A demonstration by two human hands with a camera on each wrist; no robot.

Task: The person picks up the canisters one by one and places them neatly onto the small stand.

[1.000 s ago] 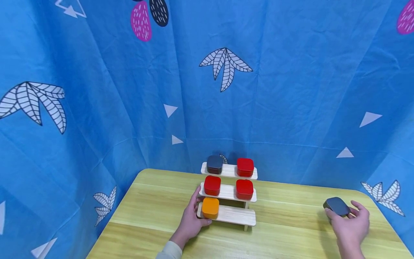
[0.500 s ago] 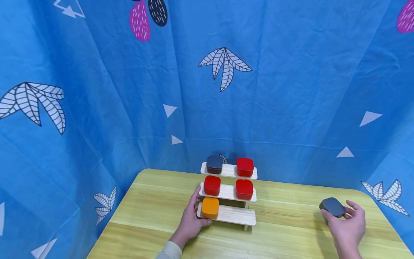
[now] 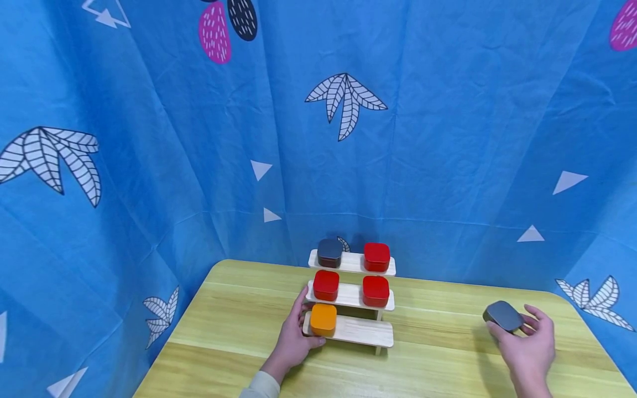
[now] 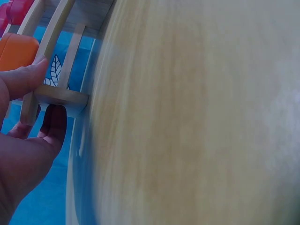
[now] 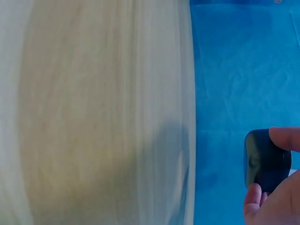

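A three-step wooden display stand [image 3: 365,331] stands on the table. My left hand [image 3: 291,340] grips its left end, the thumb at the front of the lowest step and the fingers around the side. Beside that thumb sits an orange rounded square box [image 3: 324,319]; the left wrist view shows the orange box [image 4: 18,51] right above the thumb [image 4: 26,78]. Over at the right, my right hand [image 3: 531,345] holds a dark grey rounded square box [image 3: 504,316] above the table, tilted. In the right wrist view thumb and fingers pinch the dark grey box [image 5: 268,159] at opposite sides.
On the middle step are two red boxes, left [image 3: 326,284] and right [image 3: 375,291]. The top step bears another dark grey box [image 3: 330,252] and a red box [image 3: 376,256]. A blue patterned cloth [image 3: 448,138] hangs around the wood-grain table [image 3: 438,354].
My right hand has moved left with the dark grey box, a short way toward the stand. The left hand and the boxes on the stand have stayed in place.
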